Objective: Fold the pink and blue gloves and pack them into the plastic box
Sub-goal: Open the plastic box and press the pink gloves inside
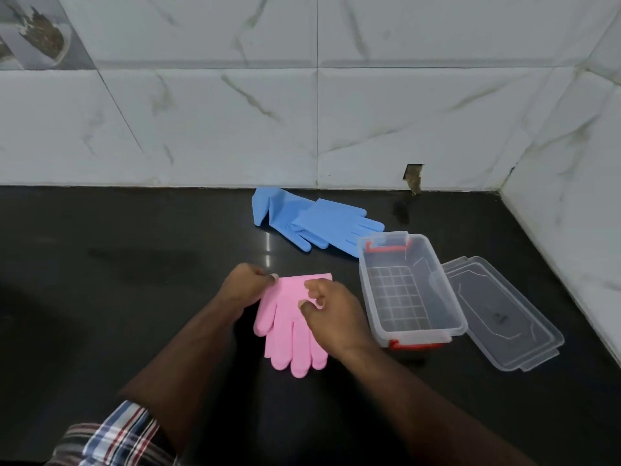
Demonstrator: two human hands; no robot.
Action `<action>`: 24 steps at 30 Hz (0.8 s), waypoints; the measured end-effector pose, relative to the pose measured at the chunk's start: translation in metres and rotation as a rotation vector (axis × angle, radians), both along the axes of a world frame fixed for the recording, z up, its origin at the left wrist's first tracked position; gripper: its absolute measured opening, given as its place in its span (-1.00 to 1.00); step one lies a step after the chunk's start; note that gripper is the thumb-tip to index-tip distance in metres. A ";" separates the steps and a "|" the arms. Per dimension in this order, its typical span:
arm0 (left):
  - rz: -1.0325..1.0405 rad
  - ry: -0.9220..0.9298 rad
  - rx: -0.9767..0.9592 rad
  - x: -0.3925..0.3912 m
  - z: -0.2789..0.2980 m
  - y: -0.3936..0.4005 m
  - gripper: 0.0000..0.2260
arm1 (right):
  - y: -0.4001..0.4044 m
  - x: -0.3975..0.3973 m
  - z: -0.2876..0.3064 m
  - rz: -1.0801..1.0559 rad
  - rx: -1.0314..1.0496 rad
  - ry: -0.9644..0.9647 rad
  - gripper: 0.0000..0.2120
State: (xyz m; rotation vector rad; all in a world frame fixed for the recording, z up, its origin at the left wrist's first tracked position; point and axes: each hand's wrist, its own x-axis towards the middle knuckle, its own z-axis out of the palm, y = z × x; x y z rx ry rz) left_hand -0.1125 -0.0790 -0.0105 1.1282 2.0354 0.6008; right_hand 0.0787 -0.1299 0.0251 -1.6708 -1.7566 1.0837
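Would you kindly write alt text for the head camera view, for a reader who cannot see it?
Both hands, left and right, pinch the pink gloves lying on a dark counter. An open, empty plastic box stands to the right beside its lid, with the blue gloves behind near a tiled wall.

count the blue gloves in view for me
2. The blue gloves lie overlapping by the back wall, behind the plastic box; a third hidden beneath seems unlikely.

Box mouth: plastic box (411,290) open on top — nothing inside
Right side: lid (500,312) lies against the box
Behind: blue gloves (312,223) touch its far corner
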 end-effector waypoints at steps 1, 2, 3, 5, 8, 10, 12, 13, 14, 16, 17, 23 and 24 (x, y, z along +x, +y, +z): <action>-0.005 -0.026 -0.007 -0.002 0.001 0.002 -0.80 | 0.004 -0.003 -0.008 -0.034 0.039 -0.062 -0.60; -0.005 -0.064 -0.014 -0.004 0.002 0.003 -0.83 | 0.009 -0.006 -0.015 -0.065 0.064 -0.117 -0.56; 0.000 -0.118 -0.025 -0.006 0.003 0.004 -0.84 | 0.013 -0.008 -0.021 -0.093 0.068 -0.162 -0.51; 0.009 -0.233 -0.074 -0.012 0.006 0.005 -0.85 | 0.021 -0.010 -0.030 -0.140 0.009 -0.198 -0.46; -0.028 -0.334 -0.150 -0.019 0.010 0.005 -0.92 | 0.028 -0.009 -0.038 -0.199 -0.098 -0.113 -0.44; -0.053 -0.381 -0.153 -0.022 0.010 0.003 -0.93 | 0.031 -0.006 -0.039 -0.231 -0.134 -0.069 -0.42; -0.059 -0.463 -0.130 -0.022 0.010 0.000 -0.93 | 0.035 -0.004 -0.038 -0.254 -0.174 -0.044 -0.40; -0.060 -0.522 -0.112 -0.021 0.011 -0.003 -0.93 | 0.036 -0.004 -0.037 -0.264 -0.198 -0.026 -0.39; -0.063 -0.586 -0.089 -0.020 0.012 -0.007 -0.93 | 0.037 -0.004 -0.036 -0.274 -0.219 -0.001 -0.38; -0.068 -0.702 -0.031 -0.017 0.013 -0.016 -0.92 | 0.038 -0.004 -0.032 -0.288 -0.253 0.066 -0.37; -0.060 -0.758 0.001 -0.015 0.013 -0.021 -0.90 | 0.037 -0.003 -0.030 -0.288 -0.269 0.099 -0.38; 0.033 -0.911 0.139 -0.019 0.022 -0.034 -0.86 | 0.030 0.003 -0.026 -0.204 -0.327 0.343 -0.41; 0.036 -0.917 0.153 -0.021 0.025 -0.035 -0.86 | 0.028 0.004 -0.025 -0.181 -0.316 0.395 -0.47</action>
